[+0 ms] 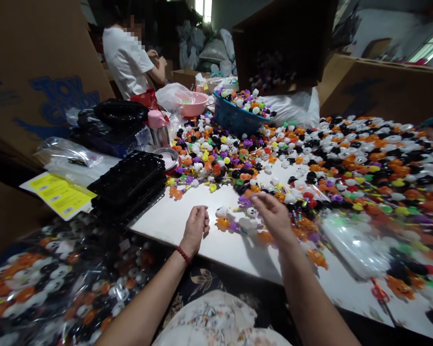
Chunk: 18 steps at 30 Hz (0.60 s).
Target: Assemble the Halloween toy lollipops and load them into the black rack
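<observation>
My left hand, with a red bead bracelet on the wrist, is by the table's front edge. Its fingers are curled inward, and whatever they may hold is hidden. Further right, my right hand hangs over the table with thumb and fingertips drawn together, slightly blurred. Beside those fingertips is a small purple toy; I cannot make out what is in the pinch. Between my hands lie a white skull-faced toy, an orange toy and a white toy.
Heaps of small Halloween toys cover the table's back and right. A blue basket holds more. Black trays are stacked left, near a steel cup. Clear plastic bags and red scissors lie right. A person stands behind.
</observation>
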Motion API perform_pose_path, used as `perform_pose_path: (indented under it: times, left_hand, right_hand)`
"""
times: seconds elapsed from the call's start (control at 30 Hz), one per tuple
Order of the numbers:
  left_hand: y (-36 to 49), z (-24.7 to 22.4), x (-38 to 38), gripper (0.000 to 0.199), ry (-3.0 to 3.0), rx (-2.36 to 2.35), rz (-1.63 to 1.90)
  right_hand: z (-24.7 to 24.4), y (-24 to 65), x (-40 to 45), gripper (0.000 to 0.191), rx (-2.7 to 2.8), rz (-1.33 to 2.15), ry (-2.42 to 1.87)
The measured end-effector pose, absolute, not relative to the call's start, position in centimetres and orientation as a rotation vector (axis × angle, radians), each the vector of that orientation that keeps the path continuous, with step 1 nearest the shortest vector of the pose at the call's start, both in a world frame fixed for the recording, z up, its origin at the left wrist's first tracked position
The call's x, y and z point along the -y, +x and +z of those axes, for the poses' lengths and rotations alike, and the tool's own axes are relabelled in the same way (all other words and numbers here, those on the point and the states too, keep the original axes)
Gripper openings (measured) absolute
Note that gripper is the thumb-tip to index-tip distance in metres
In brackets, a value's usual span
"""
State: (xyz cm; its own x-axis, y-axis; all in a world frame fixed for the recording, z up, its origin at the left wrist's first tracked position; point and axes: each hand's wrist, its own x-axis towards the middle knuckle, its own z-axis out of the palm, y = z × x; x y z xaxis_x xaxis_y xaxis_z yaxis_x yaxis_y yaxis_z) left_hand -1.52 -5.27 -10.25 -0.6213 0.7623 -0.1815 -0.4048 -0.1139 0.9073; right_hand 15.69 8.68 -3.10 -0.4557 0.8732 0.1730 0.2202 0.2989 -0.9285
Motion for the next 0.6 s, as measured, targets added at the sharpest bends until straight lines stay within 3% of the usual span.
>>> perform_pose_path:
  times: [0.13,0.2,0.33,0.47,0.6]
  left_hand:
    - [-1.4,-10.7,4.9,0.038,0.488,-1.457,1.756]
    - [-1.3,-10.9,4.9,0.037,0.537,-1.471,1.738]
    - [-1.1,-11.2,4.9,0.038,0.552,-1.471,1.727]
    - [-1.3,-11.4,4.5,0.042,0.589,-1.491,1.711]
    - [-1.2,-11.3,4.7,0.058,0.489,-1.526,1.758]
  right_hand:
    - [-2.2,18.2,-12.5,0.036,1.953,0.392,-1.069]
    - [-2.7,17.9,-12.7,0.033,2.103,0.212,-1.028]
    - [-4.9,13.9,-9.8,0.033,2.507,0.418,-0.824]
    - [-7.0,8.9,-7.8,0.045,2.815,0.521,-0.736]
    - [-7.5,7.3,-7.6,0.043,2.843,0.625,-0.721]
